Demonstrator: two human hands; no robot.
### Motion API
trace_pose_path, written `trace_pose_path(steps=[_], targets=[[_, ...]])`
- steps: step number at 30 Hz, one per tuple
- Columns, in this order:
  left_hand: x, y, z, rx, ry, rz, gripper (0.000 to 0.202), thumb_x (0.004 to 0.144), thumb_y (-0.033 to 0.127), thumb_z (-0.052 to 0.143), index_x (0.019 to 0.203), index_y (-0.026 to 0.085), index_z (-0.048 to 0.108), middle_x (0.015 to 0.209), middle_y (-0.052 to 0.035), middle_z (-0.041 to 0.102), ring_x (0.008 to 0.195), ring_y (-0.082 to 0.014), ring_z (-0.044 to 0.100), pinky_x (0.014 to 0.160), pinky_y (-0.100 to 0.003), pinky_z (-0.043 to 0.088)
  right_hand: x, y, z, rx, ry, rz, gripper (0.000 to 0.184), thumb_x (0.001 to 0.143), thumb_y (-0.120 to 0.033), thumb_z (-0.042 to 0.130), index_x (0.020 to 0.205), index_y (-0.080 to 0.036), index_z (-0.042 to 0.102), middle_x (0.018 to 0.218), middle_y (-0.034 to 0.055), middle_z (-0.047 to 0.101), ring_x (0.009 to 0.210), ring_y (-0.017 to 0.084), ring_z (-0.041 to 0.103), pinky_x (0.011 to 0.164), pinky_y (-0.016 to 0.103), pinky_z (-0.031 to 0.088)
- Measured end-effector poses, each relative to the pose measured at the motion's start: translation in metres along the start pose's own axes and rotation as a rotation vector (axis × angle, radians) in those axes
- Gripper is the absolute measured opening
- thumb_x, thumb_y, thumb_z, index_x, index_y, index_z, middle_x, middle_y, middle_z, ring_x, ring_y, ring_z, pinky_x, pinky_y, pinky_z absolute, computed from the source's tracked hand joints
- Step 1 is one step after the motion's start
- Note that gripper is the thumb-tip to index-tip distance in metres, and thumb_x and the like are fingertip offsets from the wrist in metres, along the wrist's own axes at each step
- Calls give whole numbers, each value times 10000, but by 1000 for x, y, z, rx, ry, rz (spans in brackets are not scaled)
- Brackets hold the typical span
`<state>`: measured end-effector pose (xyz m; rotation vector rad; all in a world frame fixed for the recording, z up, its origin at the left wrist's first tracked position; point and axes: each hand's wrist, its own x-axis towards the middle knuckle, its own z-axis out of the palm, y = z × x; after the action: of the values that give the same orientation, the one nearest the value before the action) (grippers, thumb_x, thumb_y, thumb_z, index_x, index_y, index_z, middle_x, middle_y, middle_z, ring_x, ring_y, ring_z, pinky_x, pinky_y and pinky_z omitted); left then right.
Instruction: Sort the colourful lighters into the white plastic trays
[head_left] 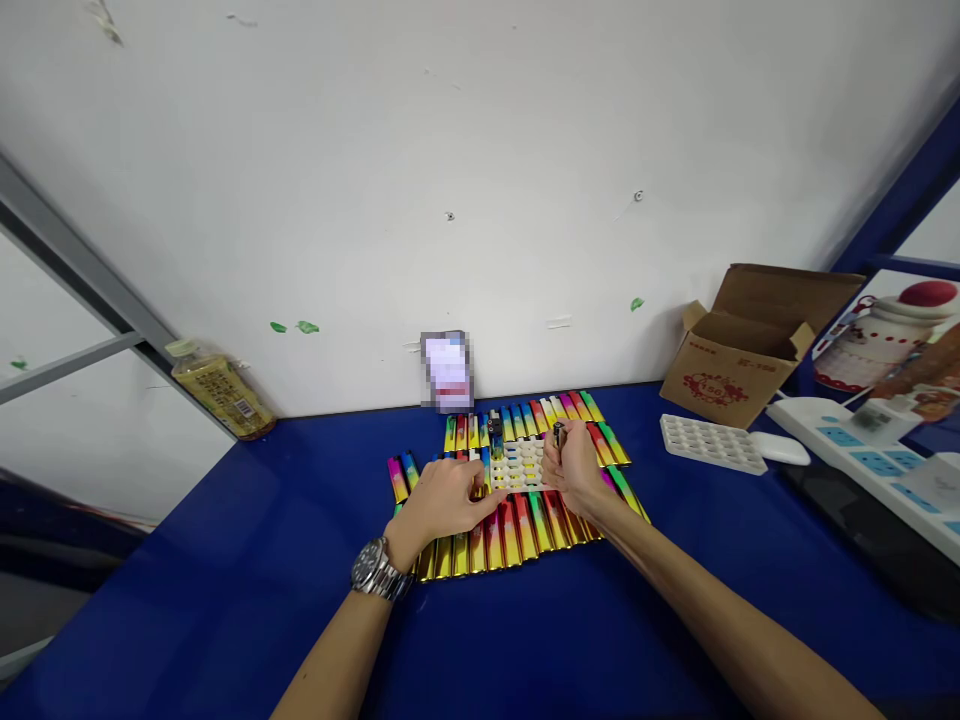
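Observation:
Rows of rainbow-coloured lighters [525, 525] lie side by side on the blue table [225, 560]. A white slotted tray [517, 465] rests on top of them. My left hand [444, 505], with a steel watch on the wrist, rests curled at the tray's left edge, fingers pressed against it. My right hand [574, 465] is closed at the tray's right edge and pinches a small dark lighter [559, 433] upright above it. Another dark lighter [495, 428] stands at the tray's far side.
A second white slotted tray [712, 443] lies to the right, beside an open cardboard box [742, 345]. A white power strip [870, 465] is at far right. A yellow drink bottle [217, 392] leans at the left wall. A small packet [448, 372] stands against the wall.

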<state>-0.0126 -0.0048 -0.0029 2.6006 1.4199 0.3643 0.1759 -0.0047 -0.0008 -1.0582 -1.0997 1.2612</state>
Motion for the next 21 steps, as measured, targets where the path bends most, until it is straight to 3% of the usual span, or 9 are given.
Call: trace_pose_path(steps=[3,6,11,21], targets=[[0,-1,0,4,-12,-6,445,842,581,442,609,202,436,486,11,524,468,-148,485,483,-252,234,0,-3,0,143,21,159,505,898,-512,249,462,-258,275,331,-55,206,303,82,135,309,230,117],[1,-1,-1,10,-25,-13,442,842,586,436,624,202,441,490,11,524,469,-146,481,483,-251,231,-1,-6,0,221,0,225,514,893,-456,289,426,-241,276,322,-54,201,298,69,130,312,223,114],[1,0,-2,23,-52,-25,432,834,597,441,664,201,471,512,8,550,491,-155,506,488,-251,227,-1,-8,1,268,82,242,481,842,-322,294,373,-213,294,306,-48,214,286,53,130,312,197,78],[2,0,-1,59,-71,-39,411,837,584,443,726,198,530,559,-5,596,541,-175,558,503,-254,231,-2,-11,1,300,34,246,539,864,-346,264,342,-214,291,305,-46,183,274,51,119,312,206,77]])
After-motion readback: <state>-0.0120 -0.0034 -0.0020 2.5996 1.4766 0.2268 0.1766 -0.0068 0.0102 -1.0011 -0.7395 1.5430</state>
